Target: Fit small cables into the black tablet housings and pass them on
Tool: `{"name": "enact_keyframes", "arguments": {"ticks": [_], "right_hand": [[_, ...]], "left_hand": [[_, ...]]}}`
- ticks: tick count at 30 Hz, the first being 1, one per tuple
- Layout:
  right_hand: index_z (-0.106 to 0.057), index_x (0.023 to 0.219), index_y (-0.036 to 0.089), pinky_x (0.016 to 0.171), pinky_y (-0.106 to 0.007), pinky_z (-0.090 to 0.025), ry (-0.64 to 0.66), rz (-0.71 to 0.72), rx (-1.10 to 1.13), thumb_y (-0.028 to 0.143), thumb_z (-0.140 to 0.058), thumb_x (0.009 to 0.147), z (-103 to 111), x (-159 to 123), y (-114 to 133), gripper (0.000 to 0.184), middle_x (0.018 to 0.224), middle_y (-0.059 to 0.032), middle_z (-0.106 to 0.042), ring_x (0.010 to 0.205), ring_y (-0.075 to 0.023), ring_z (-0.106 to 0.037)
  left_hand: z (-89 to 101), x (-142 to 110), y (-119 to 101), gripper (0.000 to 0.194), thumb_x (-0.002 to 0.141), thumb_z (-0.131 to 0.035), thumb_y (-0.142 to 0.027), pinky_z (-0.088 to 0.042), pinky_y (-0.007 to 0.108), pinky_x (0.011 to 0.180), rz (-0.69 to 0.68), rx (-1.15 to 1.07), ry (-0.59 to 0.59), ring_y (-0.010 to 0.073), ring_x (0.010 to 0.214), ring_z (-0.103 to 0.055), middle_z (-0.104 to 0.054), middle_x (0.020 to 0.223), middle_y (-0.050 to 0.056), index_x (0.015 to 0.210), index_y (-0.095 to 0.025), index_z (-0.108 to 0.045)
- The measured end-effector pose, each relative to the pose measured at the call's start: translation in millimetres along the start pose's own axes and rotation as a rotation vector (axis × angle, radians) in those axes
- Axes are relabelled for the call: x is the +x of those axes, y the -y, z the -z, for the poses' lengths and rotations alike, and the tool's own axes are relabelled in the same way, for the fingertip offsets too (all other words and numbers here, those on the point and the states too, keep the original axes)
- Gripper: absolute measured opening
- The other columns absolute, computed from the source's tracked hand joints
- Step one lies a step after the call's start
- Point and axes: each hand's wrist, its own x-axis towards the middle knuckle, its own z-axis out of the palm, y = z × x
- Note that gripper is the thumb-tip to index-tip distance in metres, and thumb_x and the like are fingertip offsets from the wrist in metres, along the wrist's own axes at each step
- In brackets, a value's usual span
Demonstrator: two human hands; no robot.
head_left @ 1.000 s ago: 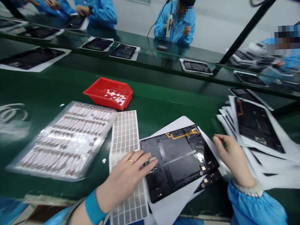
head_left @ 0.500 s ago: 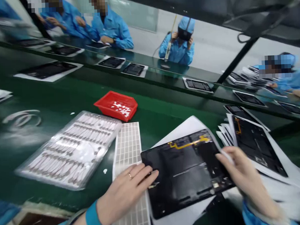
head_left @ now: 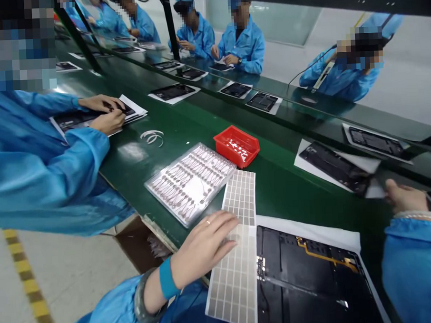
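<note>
My left hand [head_left: 208,240] lies with its fingers stretched out over a long sheet of grey rectangular stickers [head_left: 238,275]. Beside that sheet, at the bottom right, a black tablet back housing [head_left: 313,281] with an orange flex cable rests on white paper. My right hand [head_left: 408,196] is at the right edge with its fingers curled; whatever they hold, if anything, is hidden. Left of that hand, apart from it, another dark housing [head_left: 335,166] lies blurred on paper. A dark thing at the frame's edge is partly covered by the right hand.
A clear tray of small wired parts [head_left: 191,181] and a red bin [head_left: 238,146] with white bits lie beyond my left hand. At left, a co-worker's hands [head_left: 108,114] touch a dark housing. Several housings line the far strip; other people sit behind it.
The view has swung left, bringing a co-worker into sight. My right hand has left the housing it held and moved right. A housing on paper now lies farther forward. My left hand is on the sticker sheet.
</note>
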Motion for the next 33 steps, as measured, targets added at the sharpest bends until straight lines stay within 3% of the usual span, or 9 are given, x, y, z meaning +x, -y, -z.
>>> {"name": "enact_keyframes", "arguments": {"ticks": [3,5,9,11,14,18,23,28,33], "right_hand": [[-0.065,0.080,0.018,0.045,-0.042,-0.040,0.014,-0.152,-0.045,0.058,-0.055,0.073,-8.5,-19.1,25.0,0.042,0.057,-0.0116,-0.057,0.049,-0.0246,-0.054],[-0.063,0.094,0.016,0.061,-0.042,-0.046,0.096,-0.136,-0.009,0.053,-0.055,0.077,-13.8,-45.2,50.9,0.042,0.081,-0.0170,-0.064,0.069,-0.0268,-0.061],[-0.064,0.096,0.022,0.080,-0.033,-0.048,0.419,0.084,0.127,0.047,-0.058,0.080,-25.2,-128.4,112.9,0.031,0.100,-0.0069,-0.067,0.091,-0.0209,-0.062],[-0.061,0.100,0.022,0.076,-0.032,-0.050,0.618,0.296,0.148,0.040,-0.051,0.088,-31.7,-170.4,142.5,0.024,0.097,-0.0061,-0.067,0.086,-0.0194,-0.062],[-0.058,0.100,0.021,0.077,-0.034,-0.049,0.737,0.553,0.102,0.027,-0.044,0.094,-43.6,-210.3,173.9,0.016,0.095,-0.0060,-0.065,0.086,-0.0190,-0.061],[-0.057,0.097,0.019,0.077,-0.035,-0.049,0.759,0.667,-0.010,0.018,-0.042,0.094,-59.5,-220.3,188.2,0.015,0.092,-0.0056,-0.064,0.087,-0.0197,-0.059],[-0.059,0.096,0.018,0.076,-0.037,-0.048,0.735,0.650,-0.185,0.019,-0.045,0.094,-62.7,-219.3,186.0,0.014,0.091,-0.0048,-0.064,0.089,-0.0224,-0.059],[-0.059,0.094,0.019,0.075,-0.033,-0.047,0.740,0.584,-0.126,0.020,-0.046,0.094,-56.3,-225.8,184.4,0.013,0.090,-0.0031,-0.063,0.085,-0.0188,-0.058],[-0.059,0.092,0.019,0.072,-0.031,-0.045,0.659,0.703,-0.126,0.017,-0.046,0.093,-56.0,-228.0,193.1,0.013,0.088,-0.0033,-0.063,0.083,-0.0183,-0.057]], "left_hand": [[-10.8,20.2,3.1,0.048,0.090,-0.056,-0.039,-0.040,0.045,0.102,-0.012,0.031,0.100,0.0285,0.125,-0.043,-0.052,0.131,0.011,0.131,-0.017,-0.043],[-14.8,31.4,3.2,0.041,0.087,-0.062,-0.036,-0.040,0.044,0.098,0.001,0.021,0.147,0.0279,0.119,-0.047,-0.057,0.123,0.009,0.123,-0.019,-0.051],[-15.1,39.4,1.1,0.014,0.088,-0.061,-0.025,-0.040,0.038,0.088,0.076,-0.032,0.178,0.0218,0.102,-0.054,-0.062,0.102,0.003,0.101,-0.020,-0.060],[-14.2,38.8,0.0,0.021,0.086,-0.064,-0.023,-0.039,0.036,0.087,0.091,-0.019,0.159,0.0220,0.103,-0.053,-0.060,0.107,0.005,0.106,-0.017,-0.058],[-14.1,38.1,-0.6,0.022,0.086,-0.064,-0.025,-0.039,0.036,0.084,0.078,0.034,0.155,0.0223,0.102,-0.053,-0.060,0.109,0.005,0.106,-0.016,-0.059],[-16.7,38.1,0.1,0.011,0.090,-0.058,-0.026,-0.038,0.035,0.083,0.076,0.055,0.151,0.0203,0.097,-0.055,-0.063,0.099,0.003,0.093,-0.016,-0.063],[-20.4,38.5,3.6,0.040,0.079,-0.072,-0.037,-0.037,0.035,0.085,0.033,0.038,0.141,0.0232,0.108,-0.051,-0.059,0.119,0.005,0.112,-0.017,-0.059],[-21.7,44.0,6.9,0.015,0.084,-0.068,-0.032,-0.035,0.031,0.077,0.012,0.009,0.138,0.0160,0.091,-0.057,-0.066,0.091,-0.002,0.092,-0.021,-0.067],[-20.9,46.4,5.0,0.009,0.087,-0.065,-0.029,-0.031,0.032,0.076,0.004,0.006,0.126,0.0154,0.086,-0.057,-0.067,0.083,-0.003,0.085,-0.020,-0.069]]}}
